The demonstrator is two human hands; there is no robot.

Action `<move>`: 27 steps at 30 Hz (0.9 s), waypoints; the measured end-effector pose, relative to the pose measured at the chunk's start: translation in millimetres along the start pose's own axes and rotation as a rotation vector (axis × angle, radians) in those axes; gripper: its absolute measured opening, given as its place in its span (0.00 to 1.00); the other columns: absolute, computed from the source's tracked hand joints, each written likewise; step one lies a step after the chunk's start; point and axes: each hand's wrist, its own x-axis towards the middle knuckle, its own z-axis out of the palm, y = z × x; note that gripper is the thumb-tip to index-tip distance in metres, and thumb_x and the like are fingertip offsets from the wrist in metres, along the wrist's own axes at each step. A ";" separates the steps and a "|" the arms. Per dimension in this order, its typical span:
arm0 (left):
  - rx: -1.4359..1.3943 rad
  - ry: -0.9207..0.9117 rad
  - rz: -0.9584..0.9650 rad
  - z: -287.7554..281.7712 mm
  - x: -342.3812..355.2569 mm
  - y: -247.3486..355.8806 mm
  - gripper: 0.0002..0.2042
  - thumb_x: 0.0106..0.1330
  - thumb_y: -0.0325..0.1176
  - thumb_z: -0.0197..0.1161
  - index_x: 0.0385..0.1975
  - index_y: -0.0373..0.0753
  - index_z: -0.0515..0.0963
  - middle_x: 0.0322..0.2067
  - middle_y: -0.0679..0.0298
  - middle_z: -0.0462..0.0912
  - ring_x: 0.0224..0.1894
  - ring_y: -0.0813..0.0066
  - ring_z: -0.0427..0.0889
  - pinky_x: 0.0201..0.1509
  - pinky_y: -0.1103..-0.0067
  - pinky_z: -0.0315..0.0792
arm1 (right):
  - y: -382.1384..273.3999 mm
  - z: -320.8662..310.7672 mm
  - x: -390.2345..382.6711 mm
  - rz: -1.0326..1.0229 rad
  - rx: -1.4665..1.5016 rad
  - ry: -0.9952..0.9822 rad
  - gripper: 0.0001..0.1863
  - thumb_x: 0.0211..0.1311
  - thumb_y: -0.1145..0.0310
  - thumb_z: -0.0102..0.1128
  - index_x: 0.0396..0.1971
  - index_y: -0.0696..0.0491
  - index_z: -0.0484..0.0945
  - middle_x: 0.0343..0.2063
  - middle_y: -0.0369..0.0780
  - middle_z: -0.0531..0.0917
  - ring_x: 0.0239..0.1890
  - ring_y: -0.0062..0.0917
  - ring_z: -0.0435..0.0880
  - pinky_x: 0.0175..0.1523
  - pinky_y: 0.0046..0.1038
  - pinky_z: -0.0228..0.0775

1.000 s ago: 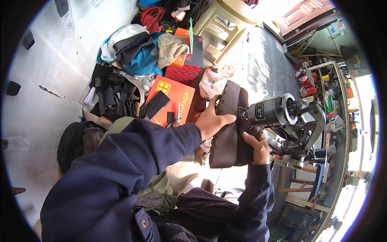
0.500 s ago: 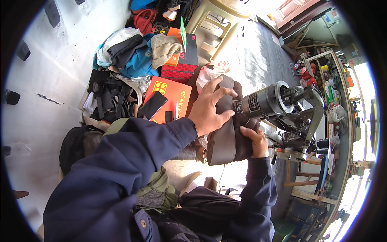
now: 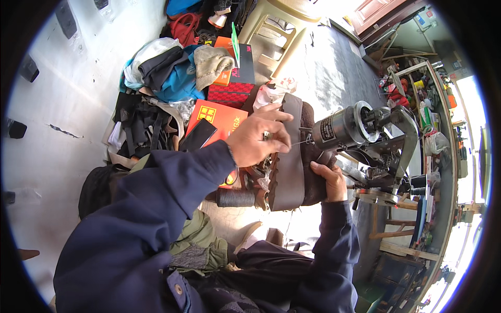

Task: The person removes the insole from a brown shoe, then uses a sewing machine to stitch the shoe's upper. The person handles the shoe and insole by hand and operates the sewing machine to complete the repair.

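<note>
My left hand (image 3: 259,136) is closed in a pinch, with a thin pale thread (image 3: 300,142) stretching from its fingertips toward the head of a metal sewing machine (image 3: 342,127). Beneath the machine head lies a dark brown, fuzzy piece (image 3: 312,185) joined to a smooth grey-brown panel (image 3: 288,180) with a jagged left edge. It may be footwear, but its full shape is hidden. My right hand (image 3: 330,180) grips the fuzzy piece at its near right side, thumb on top. A spool of dark thread (image 3: 235,197) lies left of the panel.
Left of the machine, a black phone (image 3: 198,135) rests on an orange-red box (image 3: 219,117). Behind are piled clothes (image 3: 167,68) and a patterned red box (image 3: 229,93). A beige plastic stool (image 3: 276,31) stands farther back; cluttered shelves (image 3: 430,120) line the right.
My left hand has drawn back left from the panel, its spread fingers closing into a pinch on the thread. My right hand stays on the fuzzy piece.
</note>
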 end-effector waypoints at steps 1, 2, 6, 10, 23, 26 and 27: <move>-0.138 0.005 -0.067 -14.3 -0.4 -2.9 0.04 0.59 0.26 0.73 0.33 0.42 0.86 0.59 0.59 0.80 0.73 0.59 0.66 0.71 0.66 0.64 | 0.5 -0.9 0.6 0.005 -0.014 0.024 0.18 0.61 0.72 0.63 0.51 0.60 0.83 0.40 0.39 0.88 0.38 0.24 0.88 0.49 0.24 0.79; -0.254 0.015 -0.156 -26.6 0.7 -5.9 0.04 0.61 0.27 0.73 0.35 0.41 0.86 0.59 0.59 0.80 0.69 0.62 0.71 0.66 0.68 0.71 | 0.9 -2.0 1.5 0.011 -0.015 0.028 0.18 0.61 0.72 0.63 0.51 0.60 0.83 0.40 0.40 0.88 0.39 0.24 0.88 0.49 0.24 0.79; -0.631 0.443 -0.582 -47.0 2.9 -12.4 0.17 0.72 0.47 0.66 0.53 0.45 0.79 0.57 0.66 0.77 0.59 0.73 0.77 0.53 0.75 0.76 | 2.7 -5.1 5.2 0.032 -0.009 0.022 0.19 0.61 0.71 0.64 0.52 0.60 0.83 0.41 0.40 0.88 0.39 0.24 0.88 0.49 0.24 0.79; -0.664 0.276 -0.773 -9.3 6.5 -17.7 0.41 0.64 0.62 0.68 0.71 0.50 0.59 0.62 0.64 0.68 0.60 0.65 0.73 0.51 0.63 0.76 | 5.0 -7.5 6.3 0.033 0.035 0.007 0.18 0.60 0.71 0.63 0.51 0.59 0.83 0.40 0.40 0.88 0.39 0.24 0.88 0.49 0.24 0.79; -0.723 0.139 -0.730 25.2 23.2 -24.2 0.58 0.59 0.53 0.77 0.77 0.31 0.42 0.62 0.50 0.69 0.66 0.63 0.70 0.71 0.69 0.64 | 19.8 -19.9 5.6 0.077 0.160 -0.081 0.21 0.68 0.69 0.59 0.57 0.64 0.77 0.47 0.44 0.87 0.44 0.29 0.89 0.54 0.28 0.80; -0.716 0.167 -0.747 27.5 19.8 -15.9 0.57 0.58 0.54 0.76 0.77 0.36 0.43 0.62 0.53 0.69 0.64 0.63 0.71 0.63 0.65 0.69 | 22.2 -29.1 -10.8 -0.208 -0.007 0.015 0.22 0.69 0.65 0.62 0.58 0.61 0.80 0.43 0.38 0.88 0.41 0.24 0.87 0.52 0.24 0.77; -0.678 0.145 -0.746 26.1 18.9 -14.8 0.56 0.58 0.59 0.73 0.78 0.42 0.43 0.63 0.54 0.67 0.62 0.61 0.71 0.54 0.62 0.74 | 18.8 -44.2 -26.0 -0.245 -0.106 0.064 0.23 0.70 0.65 0.62 0.61 0.62 0.79 0.44 0.39 0.88 0.42 0.22 0.85 0.52 0.23 0.76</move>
